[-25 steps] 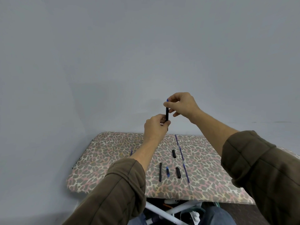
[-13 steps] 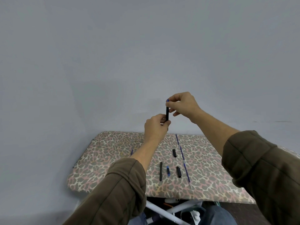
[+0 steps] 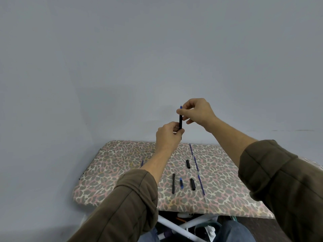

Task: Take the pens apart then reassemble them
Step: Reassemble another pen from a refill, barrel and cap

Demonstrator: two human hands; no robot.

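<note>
- Under the near edge of the leopard-print ironing board [image 3: 113, 187], white frame tubes [image 3: 172, 225] cross each other.
- On the board's near half three loose parts lie side by side without touching. They are a long black barrel [image 3: 173, 183], a small blue piece [image 3: 181, 182], and a short black piece [image 3: 192, 184] on the right.
- Just right of them a thin blue refill [image 3: 199, 175] runs lengthwise toward the board's far edge.
- Farther along the board a second short black piece [image 3: 187, 163] lies just left of that refill. A second blue refill [image 3: 191, 148] reaches almost to the far edge.
- A blue sliver [image 3: 142, 162] shows on the board beside the left forearm, too small to make out.
- Above the board's far edge the left hand [image 3: 168, 137] is curled, with thumb and fingers pinching the lower end of a black pen [image 3: 180, 122] held upright.
- The right hand [image 3: 197, 110] is higher up and pinches the pen's upper end just under its blue tip [image 3: 180, 107]. Its other fingers are loosely bent.
- A grey wall [image 3: 122, 67] stands behind the board.
</note>
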